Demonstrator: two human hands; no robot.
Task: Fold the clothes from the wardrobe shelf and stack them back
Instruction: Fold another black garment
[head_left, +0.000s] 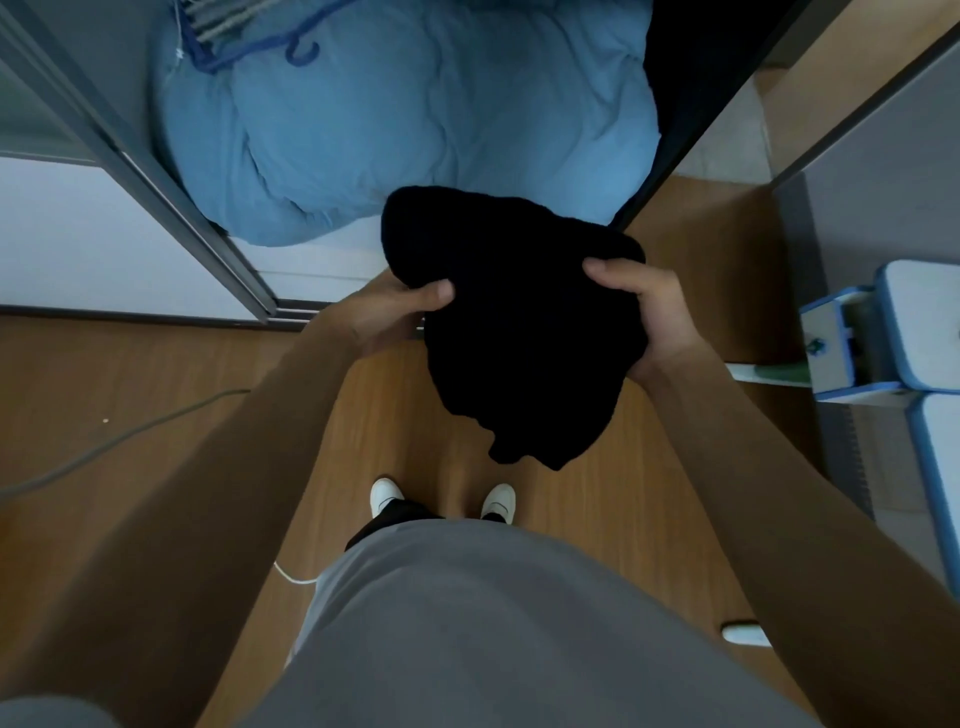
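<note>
Garment (519, 332) under inspection: a black, soft-looking piece of clothing, bunched and part-folded, held in mid-air between both hands above the wooden floor (405, 415), just in front of the open wardrobe. Its type cannot be determined; the fabric is too dark to show seams, collar or sleeves.

Left hand (400, 306): thumb lies on top of the cloth at its near-left edge, remaining fingers go beneath and are hidden. It pinches the garment. Right hand (649, 317): fingers curl over the right edge, thumb pressing on top, palm cupping the side. Both grips are closed on fabric, neither hand free.

Beyond the fingertips lies a large pale-blue quilt (405, 119) filling the wardrobe compartment, with a blue hanger (298, 49) resting on its far end. A loose flap hangs below the right wrist, toward the person's white shoes (387, 493).

Assessment: the fold appears unfinished, since the lower flap dangles uneven. Recommended practice: keep both thumbs on top and fingers beneath, draw the edges taut outward from the fingertips, bring the hanging portion up under the palms, and square the corners before moving forward. Risk: releasing either pinch early would likely let the bundle unroll.
</note>
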